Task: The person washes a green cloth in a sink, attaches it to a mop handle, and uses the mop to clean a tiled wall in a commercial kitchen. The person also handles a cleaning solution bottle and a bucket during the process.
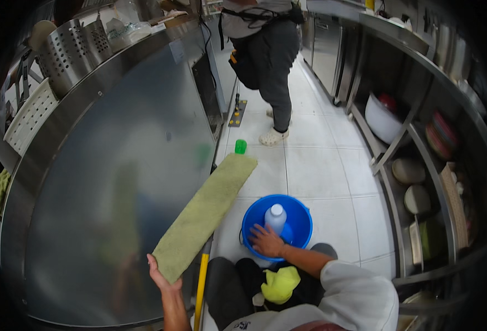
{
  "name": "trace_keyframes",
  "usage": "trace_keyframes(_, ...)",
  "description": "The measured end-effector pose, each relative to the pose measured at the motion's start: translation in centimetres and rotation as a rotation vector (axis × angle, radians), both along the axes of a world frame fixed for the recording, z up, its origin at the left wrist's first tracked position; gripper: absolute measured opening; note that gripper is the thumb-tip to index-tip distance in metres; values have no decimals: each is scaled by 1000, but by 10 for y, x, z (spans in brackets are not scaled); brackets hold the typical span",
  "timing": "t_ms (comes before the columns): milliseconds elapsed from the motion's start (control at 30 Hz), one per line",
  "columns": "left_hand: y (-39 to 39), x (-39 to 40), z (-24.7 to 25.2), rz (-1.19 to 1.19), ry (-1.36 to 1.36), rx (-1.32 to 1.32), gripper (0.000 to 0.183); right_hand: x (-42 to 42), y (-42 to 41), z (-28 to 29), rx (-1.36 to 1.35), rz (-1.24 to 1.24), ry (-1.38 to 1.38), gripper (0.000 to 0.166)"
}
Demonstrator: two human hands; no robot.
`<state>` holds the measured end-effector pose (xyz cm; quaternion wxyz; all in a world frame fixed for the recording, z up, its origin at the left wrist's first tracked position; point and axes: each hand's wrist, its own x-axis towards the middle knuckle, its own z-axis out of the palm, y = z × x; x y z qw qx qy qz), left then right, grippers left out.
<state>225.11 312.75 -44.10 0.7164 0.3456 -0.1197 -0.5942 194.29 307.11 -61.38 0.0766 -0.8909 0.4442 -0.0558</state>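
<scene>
My left hand [163, 273] grips the lower end of a long green flat mop pad [206, 215], which slants up beside a stainless steel panel. Over the blue bucket [306, 238], my right hand [266, 241] is spread, its fingers near a white capped bottle [275, 218] standing inside. Whether it touches the bottle I cannot tell. A yellow pole [201, 281] lies between the panel and my leg. A yellow-green cloth [280, 284] rests at my lap. Just beyond the pad's far end is a green plastic object [240, 146] on the floor.
Ahead stands a person [274, 70] in light clogs, beside a flat mop head [237, 113] on the tiles. Steel shelving [386, 182] with a white bowl [381, 118] and pans runs along the right. Perforated steel containers [67, 56] and a white plastic basket [32, 116] are on the left counter.
</scene>
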Motion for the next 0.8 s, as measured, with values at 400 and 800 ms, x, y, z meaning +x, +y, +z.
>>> trace_keyframes(400, 1, 5, -7, -47, 18, -42, 48, -25, -6, 4, 71, 167, 11, 29)
trace_keyframes(800, 1, 4, -6, -28, 26, -59, 49, -13, -23, 37, 332, 60, 261, 34)
